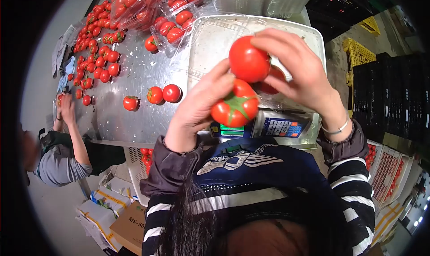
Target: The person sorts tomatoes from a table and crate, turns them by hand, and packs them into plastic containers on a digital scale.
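Note:
My left hand [199, 101] is closed on a tomato with a green calyx [239, 111], above the near edge of the scale. Against it, slightly higher, a smooth red tomato [249, 58] is gripped by the fingers of my right hand [298, 70]. Part of another red thing shows under my right fingers; what it is I cannot make out. Below both hands lies the scale's pale tray [206, 38], with a clear plastic container on it, partly hidden. The scale's keypad [282, 127] faces me.
Left of the scale, several loose tomatoes [172, 93] lie on the metal table [134, 70], with a larger spread farther left. Filled clear packs [172, 29] and stacked empty containers [268, 0] stand behind. Another person [65, 155] works at far left. Black crates [389, 94] are stacked right.

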A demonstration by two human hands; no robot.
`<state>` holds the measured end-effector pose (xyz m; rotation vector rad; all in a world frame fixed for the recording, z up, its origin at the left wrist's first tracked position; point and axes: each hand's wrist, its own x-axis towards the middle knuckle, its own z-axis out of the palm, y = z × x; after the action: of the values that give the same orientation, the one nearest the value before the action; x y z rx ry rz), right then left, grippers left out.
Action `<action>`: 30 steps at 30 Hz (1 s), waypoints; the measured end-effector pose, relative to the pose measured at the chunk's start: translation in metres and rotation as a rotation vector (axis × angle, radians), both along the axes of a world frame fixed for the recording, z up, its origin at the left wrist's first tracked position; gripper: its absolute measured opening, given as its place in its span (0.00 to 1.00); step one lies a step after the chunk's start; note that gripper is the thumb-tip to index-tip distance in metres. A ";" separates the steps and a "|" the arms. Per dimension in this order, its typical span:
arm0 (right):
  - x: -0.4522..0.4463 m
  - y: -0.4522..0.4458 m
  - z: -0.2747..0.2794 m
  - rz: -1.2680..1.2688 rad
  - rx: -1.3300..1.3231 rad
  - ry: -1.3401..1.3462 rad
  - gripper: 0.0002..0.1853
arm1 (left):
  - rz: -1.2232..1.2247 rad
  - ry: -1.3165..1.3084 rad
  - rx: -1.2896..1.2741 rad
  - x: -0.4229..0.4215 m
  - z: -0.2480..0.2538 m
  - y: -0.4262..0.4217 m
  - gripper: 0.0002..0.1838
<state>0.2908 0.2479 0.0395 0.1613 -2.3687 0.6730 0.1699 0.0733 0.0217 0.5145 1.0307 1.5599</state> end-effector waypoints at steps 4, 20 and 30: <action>0.009 -0.011 0.006 0.066 -0.056 0.102 0.27 | -0.159 -0.073 0.113 0.008 0.007 0.008 0.36; 0.012 -0.019 -0.013 0.116 -0.077 0.209 0.26 | 0.024 0.159 0.225 0.022 0.007 0.002 0.32; -0.001 -0.005 -0.031 0.035 -0.624 -0.208 0.29 | 0.016 0.193 -0.026 0.010 -0.019 0.003 0.29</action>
<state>0.2899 0.2433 0.0082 -0.1468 -2.2258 1.4625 0.1797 0.0758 0.0022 0.6495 1.2028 1.5305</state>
